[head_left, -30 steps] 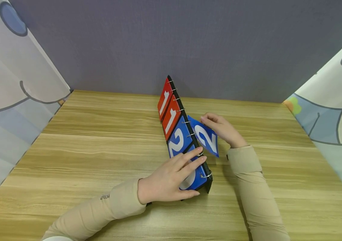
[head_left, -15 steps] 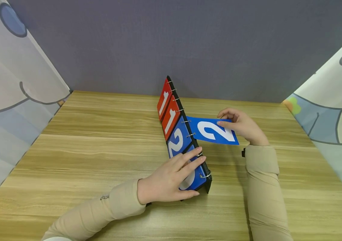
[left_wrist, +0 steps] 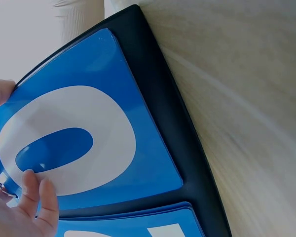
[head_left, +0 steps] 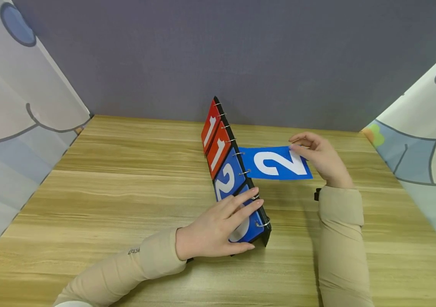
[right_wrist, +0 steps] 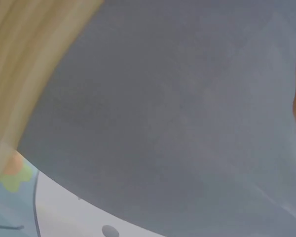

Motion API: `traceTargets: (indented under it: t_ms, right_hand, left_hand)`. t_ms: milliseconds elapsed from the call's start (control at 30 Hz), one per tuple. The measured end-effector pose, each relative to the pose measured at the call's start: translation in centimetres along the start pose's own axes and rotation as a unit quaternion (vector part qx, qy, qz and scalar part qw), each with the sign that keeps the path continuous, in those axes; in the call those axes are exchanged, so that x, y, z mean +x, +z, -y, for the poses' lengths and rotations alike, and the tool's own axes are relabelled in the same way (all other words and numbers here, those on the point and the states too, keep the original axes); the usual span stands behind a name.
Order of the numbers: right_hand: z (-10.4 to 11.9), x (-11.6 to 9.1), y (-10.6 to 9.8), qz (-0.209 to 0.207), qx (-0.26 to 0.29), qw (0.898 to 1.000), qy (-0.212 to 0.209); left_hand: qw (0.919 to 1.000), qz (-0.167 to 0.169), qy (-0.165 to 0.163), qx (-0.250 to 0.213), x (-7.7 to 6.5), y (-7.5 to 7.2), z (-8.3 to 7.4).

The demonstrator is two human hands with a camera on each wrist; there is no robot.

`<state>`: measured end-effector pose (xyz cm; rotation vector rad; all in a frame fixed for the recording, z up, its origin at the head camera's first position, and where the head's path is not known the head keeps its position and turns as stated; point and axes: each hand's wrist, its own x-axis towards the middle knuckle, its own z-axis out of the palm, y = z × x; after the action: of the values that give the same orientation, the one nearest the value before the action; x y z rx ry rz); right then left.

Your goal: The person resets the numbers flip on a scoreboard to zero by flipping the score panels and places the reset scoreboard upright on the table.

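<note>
Raised blue 2 card [head_left: 265, 163]: right of frame centre, hung by rings [head_left: 245, 172] on the black flip stand [left_wrist: 158, 98]. I'd call it light, springy, perhaps slick; best taken by the free end. Right hand [head_left: 321, 157] appears to pinch its upper-right corner; left hand [head_left: 218, 226], fingers spread, rests on the stand, lower centre.

Blue 0 card [left_wrist: 108, 128]: smooth, glossy, looks like plastic or coated card, with soft highlights. Lifted 2 card [head_left: 277, 164]: smooth, flat white print, looks thin and bendy. Red cards [head_left: 218, 149]: same smooth coated look. Black board [left_wrist: 163, 103]: smooth, plastic-looking, low sheen. Rings [head_left: 263, 224]: shiny metal. Table [head_left: 133, 187]: wood-grain top, smooth, faint sheen; real wood or laminate, can't tell. Back wall [head_left: 218, 55]: grey, matt, fine cloth-like texture. Side hangings [head_left: 425, 170]: printed, matt, cloth-like, slightly creased. Sleeves [head_left: 342, 243]: matt cloth, wrinkled.
</note>
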<state>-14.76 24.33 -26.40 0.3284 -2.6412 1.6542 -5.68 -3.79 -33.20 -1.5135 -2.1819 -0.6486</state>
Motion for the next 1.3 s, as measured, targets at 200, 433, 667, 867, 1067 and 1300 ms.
traceTargets:
  t_ms: [200, 433, 667, 867, 1067, 1300]
  right_hand:
    - [1.5, -1.2, -0.7, -0.045, 0.209, 0.975, -0.066]
    - [3.6, -2.4, -0.1, -0.033, 0.313, 0.937, -0.152]
    - [5.6, -3.4, 1.8, -0.021, 0.335, 0.916, -0.219]
    - [6.3, -3.3, 4.0, -0.017, 0.149, 0.971, -0.187]
    - [6.2, -3.2, 5.9, 0.019, -0.015, 0.983, -0.179]
    - [5.5, -2.7, 7.5, 0.077, -0.130, 0.952, -0.267]
  left_hand:
    - [1.0000, 0.001, 0.001, -0.004, 0.0, 0.0, 0.0]
    - [1.0000, 0.000, 0.001, -0.006, 0.1, 0.0, 0.0]
    - [1.0000, -0.005, 0.003, -0.001, 0.1, -0.1, 0.0]
    - [0.9999, -0.013, 0.006, -0.004, 0.1, 0.0, 0.1]
    - [0.9997, -0.021, 0.010, -0.004, 0.0, 0.2, 0.1]
    - [0.9995, -0.026, 0.015, 0.004, 0.0, 0.3, 0.0]
